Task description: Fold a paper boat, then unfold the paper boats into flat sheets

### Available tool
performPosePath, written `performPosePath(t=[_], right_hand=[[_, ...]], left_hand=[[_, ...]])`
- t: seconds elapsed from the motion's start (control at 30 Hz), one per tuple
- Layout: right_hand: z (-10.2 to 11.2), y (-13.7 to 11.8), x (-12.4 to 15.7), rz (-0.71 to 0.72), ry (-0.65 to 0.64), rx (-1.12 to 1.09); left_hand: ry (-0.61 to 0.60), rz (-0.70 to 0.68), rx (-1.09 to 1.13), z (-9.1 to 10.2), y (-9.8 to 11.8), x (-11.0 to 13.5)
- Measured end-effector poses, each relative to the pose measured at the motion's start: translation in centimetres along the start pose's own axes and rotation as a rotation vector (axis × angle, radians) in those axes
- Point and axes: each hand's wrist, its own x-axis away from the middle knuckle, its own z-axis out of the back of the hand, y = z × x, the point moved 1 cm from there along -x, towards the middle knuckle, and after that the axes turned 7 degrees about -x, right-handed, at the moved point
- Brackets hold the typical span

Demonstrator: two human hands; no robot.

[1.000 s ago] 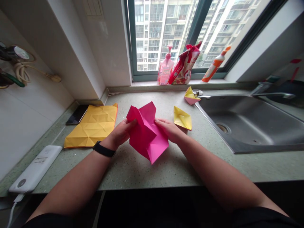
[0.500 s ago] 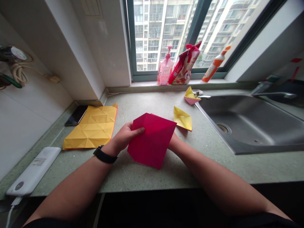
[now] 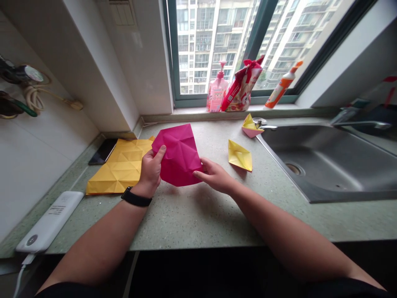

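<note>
Above the counter I hold a magenta sheet of origami paper (image 3: 180,155), creased by folds and with some corners cut or turned under. My left hand (image 3: 151,167) grips its left edge, thumb on the front face. At the lower right edge my right hand (image 3: 214,174) pinches it between thumb and fingers. Beside my left hand lies a creased yellow-orange paper (image 3: 116,169), partly covered by that hand. To the right sits a folded yellow paper boat (image 3: 240,156). Another paper boat (image 3: 252,127), yellow and pink, stands by the sink corner.
A steel sink (image 3: 328,194) takes up the right side. On the left are a dark phone (image 3: 101,152) and a white power bank (image 3: 51,221) with a cable. A pink pump bottle (image 3: 216,93), a red bag (image 3: 243,87) and an orange-white bottle (image 3: 283,87) line the sill.
The magenta paper has been turned and moved up and left, now showing a creased face. My right hand has come out from behind it to its right edge.
</note>
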Motion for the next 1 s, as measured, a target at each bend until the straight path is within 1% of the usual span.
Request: performPosePath(t=[0.13, 0.27, 0.43, 0.57, 0.73, 0.87, 0.93, 1.0], right_hand=[[0.5, 0.2, -0.2, -0.029, -0.058, -0.071], [1.3, 0.2, -0.4, -0.082, -0.133, -0.176], [2.1, 1.2, -0.5, -0.158, -0.159, -0.129], [2.2, 1.5, -0.8, -0.195, -0.080, -0.172], [2.2, 1.2, -1.1, -0.228, 0.054, -0.273], [2.2, 1.0, -1.2, -0.289, 0.079, -0.322], [2.3, 1.0, -1.2, -0.290, 0.111, -0.323], [2.5, 1.2, -1.3, -0.263, 0.164, -0.305]], left_hand=[[-0.039, 0.000, 0.028, 0.4, 0.5, -0.6], [-0.104, 0.000, -0.008, 0.9, 0.9, -1.4], [-0.137, -0.062, -0.065, 1.4, 0.8, -2.2], [-0.155, -0.048, -0.109, 1.4, 0.4, -2.1], [-0.281, 0.033, -0.144, 0.6, 0.4, -0.8], [-0.319, 0.019, -0.200, 0.3, 0.6, -0.2], [-0.350, 0.038, -0.198, 0.2, 0.6, 0.0], [-0.402, 0.077, -0.182, 0.2, 0.5, 0.1]])
